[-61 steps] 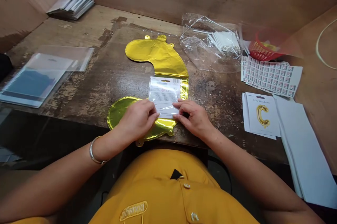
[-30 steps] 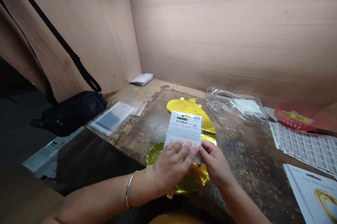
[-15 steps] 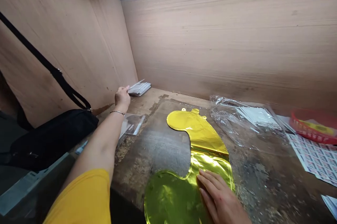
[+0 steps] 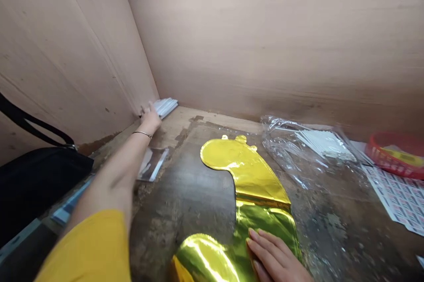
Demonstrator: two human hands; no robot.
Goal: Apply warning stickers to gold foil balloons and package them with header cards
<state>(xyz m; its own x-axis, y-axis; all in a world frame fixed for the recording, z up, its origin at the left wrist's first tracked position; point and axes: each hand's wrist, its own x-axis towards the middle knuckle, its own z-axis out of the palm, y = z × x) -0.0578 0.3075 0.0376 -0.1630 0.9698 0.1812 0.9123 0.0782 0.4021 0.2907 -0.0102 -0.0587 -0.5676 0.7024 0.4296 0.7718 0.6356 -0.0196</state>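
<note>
A flat gold foil balloon, curved and with small tabs at its top end, lies on the worn table. Stretched fingers of my right hand rest flat on its lower part, near the right edge. At the far left corner, my left hand reaches to a stack of thin white packets. Its fingers look spread and slightly blurred, at the left side of the stack, with nothing visible held. A clear plastic sleeve with paper lies just right of my left forearm.
At right lie a clear plastic bag with white strips, a red basket holding something yellow, and printed sticker sheets. A black bag is at left. Wooden panels close off the back and left.
My left hand has let go of the packet edge it was lifting and moved to the stack's left side, fingers spreading. My right hand stays on the balloon. The view has tilted and shifted.
</note>
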